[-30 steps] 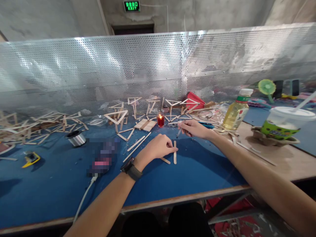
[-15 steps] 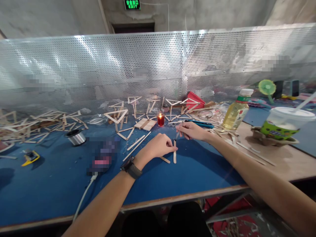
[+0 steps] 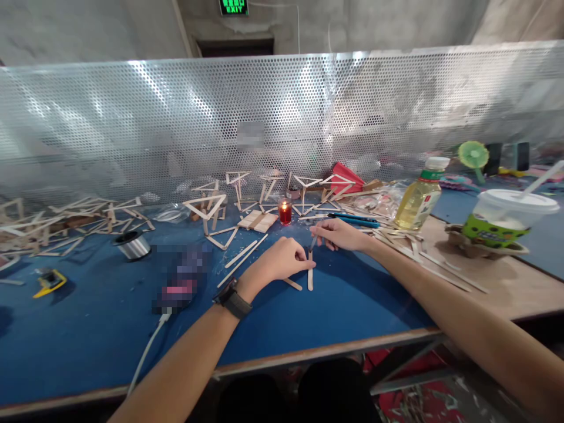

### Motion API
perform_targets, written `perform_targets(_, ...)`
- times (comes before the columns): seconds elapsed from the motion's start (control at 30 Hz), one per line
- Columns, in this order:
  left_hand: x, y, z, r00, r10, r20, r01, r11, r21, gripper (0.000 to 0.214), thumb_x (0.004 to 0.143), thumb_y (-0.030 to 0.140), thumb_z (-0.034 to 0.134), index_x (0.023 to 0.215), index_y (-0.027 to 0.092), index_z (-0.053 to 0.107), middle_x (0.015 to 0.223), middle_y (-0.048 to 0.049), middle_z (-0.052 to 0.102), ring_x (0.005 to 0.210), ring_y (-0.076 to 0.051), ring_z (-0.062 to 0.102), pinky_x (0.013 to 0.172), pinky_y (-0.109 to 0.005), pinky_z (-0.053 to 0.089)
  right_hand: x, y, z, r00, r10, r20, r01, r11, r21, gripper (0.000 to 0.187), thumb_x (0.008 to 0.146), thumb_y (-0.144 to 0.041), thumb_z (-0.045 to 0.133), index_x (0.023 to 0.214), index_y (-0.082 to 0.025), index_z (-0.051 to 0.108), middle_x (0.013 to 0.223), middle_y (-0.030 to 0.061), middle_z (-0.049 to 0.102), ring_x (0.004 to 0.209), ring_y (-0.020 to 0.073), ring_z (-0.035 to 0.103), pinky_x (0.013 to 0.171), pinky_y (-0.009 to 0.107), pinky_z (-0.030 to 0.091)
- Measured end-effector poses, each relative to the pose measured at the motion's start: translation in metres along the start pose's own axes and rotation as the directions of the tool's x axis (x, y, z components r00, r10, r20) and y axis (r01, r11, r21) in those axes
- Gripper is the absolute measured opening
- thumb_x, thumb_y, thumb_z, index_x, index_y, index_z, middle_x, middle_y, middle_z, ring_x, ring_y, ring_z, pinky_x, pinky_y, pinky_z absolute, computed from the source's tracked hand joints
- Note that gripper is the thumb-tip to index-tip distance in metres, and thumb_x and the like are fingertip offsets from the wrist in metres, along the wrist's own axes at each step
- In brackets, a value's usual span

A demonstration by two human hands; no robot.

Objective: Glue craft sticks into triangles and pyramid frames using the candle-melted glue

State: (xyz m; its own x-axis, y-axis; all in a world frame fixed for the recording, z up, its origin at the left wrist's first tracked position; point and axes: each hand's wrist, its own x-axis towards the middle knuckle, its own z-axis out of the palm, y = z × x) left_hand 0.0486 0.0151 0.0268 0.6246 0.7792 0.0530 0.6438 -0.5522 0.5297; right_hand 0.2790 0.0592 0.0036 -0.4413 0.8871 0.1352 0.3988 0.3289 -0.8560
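Note:
My left hand (image 3: 286, 258), with a dark watch (image 3: 233, 298) on its wrist, is closed, thumb and finger pressed on a wooden craft stick (image 3: 310, 281) lying on the blue tabletop (image 3: 352, 311). A second craft stick (image 3: 292, 284) pokes out from under that hand. In a pinch, my right hand (image 3: 337, 234) holds a thin, translucent stick (image 3: 314, 241) that looks like a glue stick. Its dark lower tip meets the far end of the craft stick. Just beyond the hands, a lit candle (image 3: 285, 212) burns in a small red glass.
Craft-stick frames (image 3: 207, 205) line the back below a perforated metal screen (image 3: 176, 117). At left lie a wire spool (image 3: 132, 244), a yellow cutter (image 3: 50, 283) and a cabled, blurred device (image 3: 183, 279). On the right stand a drink bottle (image 3: 420, 197) and a lidded cup (image 3: 497, 220).
The view has shifted slightly. Both hands keep almost the same pose, with the translucent stick's tip still at the craft stick's far end.

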Motion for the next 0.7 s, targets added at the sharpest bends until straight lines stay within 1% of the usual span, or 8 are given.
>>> perform_targets(0.23,0.001,-0.003,0.001,1.0,0.003,0.01,-0.002,1.0,-0.007,0.044,0.088,0.054,0.067,0.065,0.017,0.072,0.059,-0.0043,0.065,0.052,-0.013,0.047,0.054,-0.03,0.029,0.0,0.0,-0.001,1.0,0.013,-0.004,-0.013,0.999,-0.042,0.054,0.09,-0.069,0.059,0.073,-0.018,0.062,0.051,-0.0024,0.056,0.041,0.0094,0.049,0.041,0.022,0.039)
perform_targets(0.3,0.001,-0.004,0.001,1.0,0.008,0.01,-0.008,1.0,-0.006,0.045,0.088,0.054,0.067,0.065,0.016,0.072,0.059,-0.0044,0.064,0.051,-0.013,0.047,0.054,-0.03,0.029,-0.001,-0.002,-0.002,1.0,0.009,0.002,-0.009,0.999,-0.044,0.05,0.088,-0.067,0.064,0.075,-0.018,0.063,0.055,-0.0016,0.058,0.042,0.0094,0.05,0.041,0.022,0.039)
perform_targets(0.37,0.001,-0.004,0.002,1.0,0.008,0.011,-0.008,1.0,-0.005,0.045,0.088,0.055,0.066,0.065,0.016,0.072,0.059,-0.0045,0.064,0.051,-0.013,0.046,0.054,-0.03,0.028,-0.002,-0.003,-0.002,1.0,0.002,0.005,-0.001,0.998,-0.061,0.047,0.086,-0.065,0.068,0.08,-0.018,0.065,0.062,0.0003,0.064,0.044,0.0096,0.052,0.041,0.022,0.041)
perform_targets(0.47,0.001,-0.005,0.002,1.0,0.003,0.011,-0.003,1.0,-0.008,0.046,0.088,0.056,0.066,0.065,0.016,0.072,0.058,-0.0044,0.063,0.051,-0.012,0.044,0.054,-0.031,0.026,-0.003,-0.002,-0.004,1.0,-0.004,-0.013,0.002,0.991,-0.135,0.046,0.085,-0.064,0.068,0.084,-0.018,0.069,0.072,0.0031,0.07,0.046,0.0109,0.056,0.042,0.023,0.043)
perform_targets(0.53,0.0,-0.004,0.002,1.0,0.005,0.01,-0.005,1.0,-0.012,0.046,0.088,0.056,0.066,0.065,0.016,0.071,0.058,-0.0042,0.063,0.051,-0.012,0.043,0.053,-0.031,0.025,-0.004,-0.001,-0.006,1.0,-0.006,-0.021,0.002,0.981,-0.196,0.045,0.086,-0.064,0.067,0.084,-0.019,0.072,0.071,0.0029,0.07,0.046,0.0117,0.057,0.042,0.024,0.043)
perform_targets(0.7,-0.001,-0.002,0.0,1.0,0.006,0.018,-0.005,1.0,-0.021,0.046,0.088,0.055,0.066,0.064,0.017,0.07,0.057,-0.0035,0.061,0.05,-0.012,0.041,0.053,-0.031,0.025,-0.007,-0.007,-0.012,1.0,-0.007,-0.007,0.005,0.954,-0.299,0.043,0.084,-0.062,0.07,0.074,-0.02,0.074,0.063,0.0012,0.067,0.046,0.0125,0.059,0.045,0.025,0.044)
